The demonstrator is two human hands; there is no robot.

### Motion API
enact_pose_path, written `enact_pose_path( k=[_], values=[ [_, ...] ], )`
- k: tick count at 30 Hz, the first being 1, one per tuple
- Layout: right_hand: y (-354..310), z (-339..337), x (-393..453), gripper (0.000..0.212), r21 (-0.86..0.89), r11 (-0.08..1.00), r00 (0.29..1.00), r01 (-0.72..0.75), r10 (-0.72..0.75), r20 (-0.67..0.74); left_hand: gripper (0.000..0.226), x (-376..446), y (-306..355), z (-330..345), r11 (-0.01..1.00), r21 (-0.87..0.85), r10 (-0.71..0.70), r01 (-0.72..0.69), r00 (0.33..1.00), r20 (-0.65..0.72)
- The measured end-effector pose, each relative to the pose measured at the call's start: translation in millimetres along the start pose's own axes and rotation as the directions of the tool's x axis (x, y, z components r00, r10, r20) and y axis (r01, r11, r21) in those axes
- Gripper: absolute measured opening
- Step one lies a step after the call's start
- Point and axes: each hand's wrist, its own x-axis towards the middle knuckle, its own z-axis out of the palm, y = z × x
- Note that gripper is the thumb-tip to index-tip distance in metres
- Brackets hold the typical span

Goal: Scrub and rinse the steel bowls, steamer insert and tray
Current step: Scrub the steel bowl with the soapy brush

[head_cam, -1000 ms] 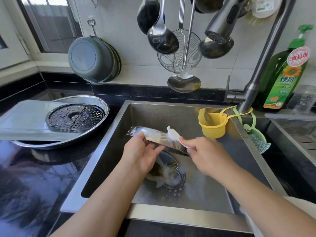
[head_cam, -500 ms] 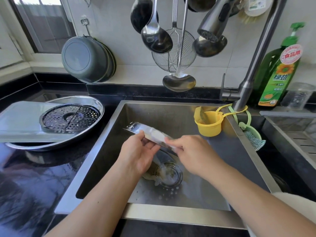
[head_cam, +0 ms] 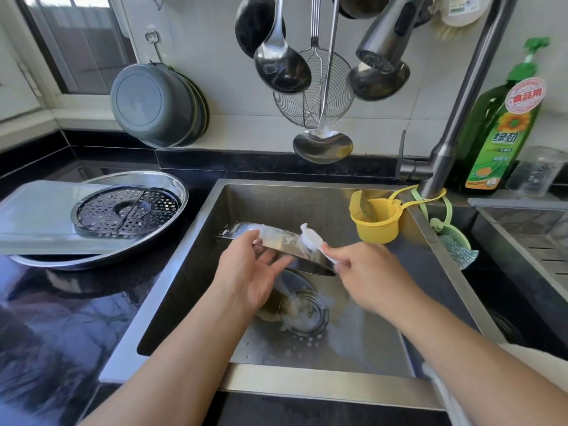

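My left hand grips a soapy steel bowl tilted over the sink, while my right hand pinches what looks like a white scrubber against its rim. The steamer insert lies in the tray on the bench, left of the sink.

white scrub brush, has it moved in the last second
Yes. The white scrub brush in the right hand slid left along the soapy steel tray, away from the yellow plastic cup, then returned.

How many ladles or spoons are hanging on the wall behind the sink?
4 solid ones: a dark one at left, a shiny ladle, a low spoon, and one behind the faucet head. Others may be hidden above.
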Motion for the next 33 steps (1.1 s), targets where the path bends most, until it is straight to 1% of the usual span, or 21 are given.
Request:
enact_pose_path(
  k=[2, 4, 5, 8, 10, 12, 14, 16, 19, 21, 22, 24, 26, 27, 29, 31, 33],
  values=[
    [-13.5, 10.0, 0.0, 0.048, 0.112, 0.99, 0.996, 0.085, -0.085, -0.005, 0.018, -3.4, -5.0, 4.5, 1.0, 0.018, -0.022, 0.021, 1.0, 0.017],
    [-23.5, 20.4, 2.3, 0.048, 0.123, 0.98, 0.987, 0.158, -0.155, -0.033, 0.021, -2.7, -6.4, 5.7, 0.999, -0.011, -0.031, 0.031, 0.999, 0.014],
    [-23.9, 20.3, 3.5, 0.049, 0.095, 0.983, 0.987, 0.154, -0.149, -0.055, 0.025, -1.7, -4.2, 4.5, 0.999, -0.04, -0.016, 0.016, 1.0, 0.006],
    [-7.5, 6.6, 3.1, 0.048, 0.008, 1.0, 0.996, 0.024, -0.023, -0.083, 0.027, 0.8, 3.1, 0.7, 0.992, -0.125, 0.035, -0.035, 0.999, 0.004],
    [-1.8, 2.5, 0.3, 0.047, -0.033, 0.999, 0.996, -0.037, 0.034, -0.084, 0.027, 0.3, 1.7, 0.8, 0.994, -0.101, 0.035, -0.033, 0.999, 0.02],
    [-12.2, 7.5, 0.0, 0.047, 0.03, 1.0, 0.997, 0.003, -0.001, -0.073, 0.031, 0.3, -1.7, 0.5, 0.998, -0.062, 0.001, 0.001, 1.0, 0.024],
    [-24.5, 19.4, 1.3, 0.048, 0.099, 0.991, 0.995, 0.089, -0.084, -0.05, 0.031, 0.5, -3.3, 0.1, 0.999, -0.029, -0.014, 0.015, 1.0, 0.015],
    [-25.0, 24.3, 4.2, 0.047, 0.089, 0.989, 0.992, 0.118, -0.112, -0.064, 0.027, -0.3, -3.0, -1.3, 1.0, -0.024, -0.001, 0.001, 1.0, -0.009],
    [-5.3, 13.1, 6.6, 0.047, 0.041, 0.999, 0.997, -0.009, 0.012, -0.072, 0.019, -1.5, 0.3, -3.4, 0.996, -0.072, 0.043, -0.046, 0.998, -0.047],
    [2.9, 8.2, 6.6, 0.049, 0.031, 0.998, 0.996, -0.055, 0.057, -0.069, 0.018, -1.7, 0.6, -1.0, 0.993, -0.093, 0.068, -0.075, 0.995, -0.077],
    [-0.2, 8.8, 5.8, 0.049, 0.056, 0.997, 0.996, -0.049, 0.052, -0.066, 0.019, -1.9, -1.1, 1.0, 0.994, -0.081, 0.067, -0.073, 0.995, -0.077],
    [-17.7, 15.1, 3.1, 0.048, 0.107, 0.994, 0.999, 0.024, -0.019, -0.045, 0.021, -1.9, -6.0, 4.8, 0.999, -0.03, 0.032, -0.034, 0.998, -0.053],
    [-29.4, 22.8, 1.8, 0.047, 0.112, 0.988, 0.994, 0.103, -0.1, -0.038, 0.022, -1.7, -7.8, 5.2, 1.0, -0.01, 0.006, -0.007, 0.999, -0.045],
    [-28.4, 21.9, 3.3, 0.047, 0.099, 0.99, 0.994, 0.104, -0.099, -0.055, 0.022, -1.5, -6.1, 4.2, 1.0, -0.024, 0.017, -0.018, 0.999, -0.047],
    [-15.5, 13.5, 8.5, 0.048, 0.069, 0.997, 0.996, 0.019, -0.013, -0.093, 0.022, -0.4, -1.2, 1.1, 0.997, -0.054, 0.058, -0.06, 0.997, -0.046],
    [0.0, 6.7, 10.8, 0.048, 0.035, 0.997, 0.993, -0.063, 0.066, -0.094, 0.022, -1.8, -0.2, 1.2, 0.996, -0.053, 0.068, -0.07, 0.997, -0.038],
    [-0.2, 6.4, 8.3, 0.049, 0.056, 0.997, 0.995, -0.055, 0.059, -0.078, 0.02, -4.0, -3.4, 4.7, 0.998, -0.053, 0.024, -0.024, 1.0, -0.011]
  ],
)
